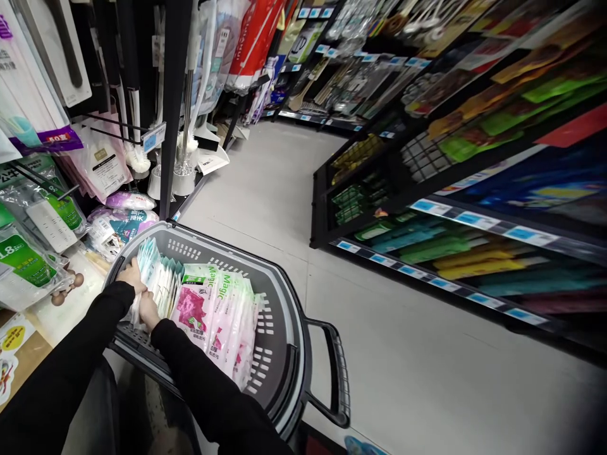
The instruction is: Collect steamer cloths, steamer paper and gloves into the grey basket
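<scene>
A grey shopping basket [277, 309] with a black swing handle [339, 373] is in front of me. Inside it, pink-and-white packets marked "Magic" [213, 316] stand in a row beside a stack of thin white and pale-blue packets [164, 284]. My left hand [131, 276] is closed on the end packets of this pale stack, close to the basket's left wall. Just below it, my right hand [148, 309] also grips the near edge of these packets. The fingertips of both hands are partly hidden among the plastic wrappers.
Hanging packs [28, 259] and toilet brushes [184, 170] fill the rack at left, with a black post [173, 114] just beyond the basket. Shelves of coloured goods [474, 253] line the right side. A grey floor aisle [275, 170] runs between them.
</scene>
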{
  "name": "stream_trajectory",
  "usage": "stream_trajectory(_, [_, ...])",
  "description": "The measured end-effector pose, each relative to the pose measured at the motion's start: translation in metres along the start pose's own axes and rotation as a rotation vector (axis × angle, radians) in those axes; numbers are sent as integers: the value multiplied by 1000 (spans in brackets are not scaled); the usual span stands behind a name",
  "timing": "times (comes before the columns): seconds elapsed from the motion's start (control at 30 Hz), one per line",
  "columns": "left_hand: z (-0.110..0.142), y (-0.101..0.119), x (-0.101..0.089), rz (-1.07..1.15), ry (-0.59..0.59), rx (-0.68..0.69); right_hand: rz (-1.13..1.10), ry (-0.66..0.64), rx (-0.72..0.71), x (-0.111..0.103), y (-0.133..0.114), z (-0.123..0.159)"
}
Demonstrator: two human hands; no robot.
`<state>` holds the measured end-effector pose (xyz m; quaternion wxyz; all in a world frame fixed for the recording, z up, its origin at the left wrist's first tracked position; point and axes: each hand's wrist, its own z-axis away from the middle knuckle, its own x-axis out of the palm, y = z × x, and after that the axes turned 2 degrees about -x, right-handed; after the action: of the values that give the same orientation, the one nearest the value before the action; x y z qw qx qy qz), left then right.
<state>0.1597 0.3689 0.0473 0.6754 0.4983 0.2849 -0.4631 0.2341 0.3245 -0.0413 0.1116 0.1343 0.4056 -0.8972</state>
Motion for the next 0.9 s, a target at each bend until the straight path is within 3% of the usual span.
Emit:
stream_trajectory(0.13, [0, 1, -8, -52, 0, 46, 208, 35, 12, -8, -21, 13])
stream_trajectory(0.23, [-2, -1, -15, -74, -6, 79, 321, 45, -82, -31, -26, 28])
stream_trajectory(0.33, [-1, 2, -10, -84, 40, 35, 436, 162, -175, -78, -16, 52])
stream_trajectory(0.43, [7, 10, 7, -82, 116, 11, 531, 405, -168, -135, 6, 79])
stream_trajectory(0.53, [20, 18, 32, -81, 83, 178, 638, 614, -47, -170, 27, 96])
stream_trajectory(0.67, [28, 18, 63, -87, -166, 437, 690, 713, 35, -168, 35, 96])
stream_trajectory(0.77, [22, 11, 74, -69, -226, 420, 694, 755, 36, -150, 27, 92])
stream_trajectory(0.9, [9, 2, 73, -38, -210, 374, 735, 758, -31, -129, 15, 94])
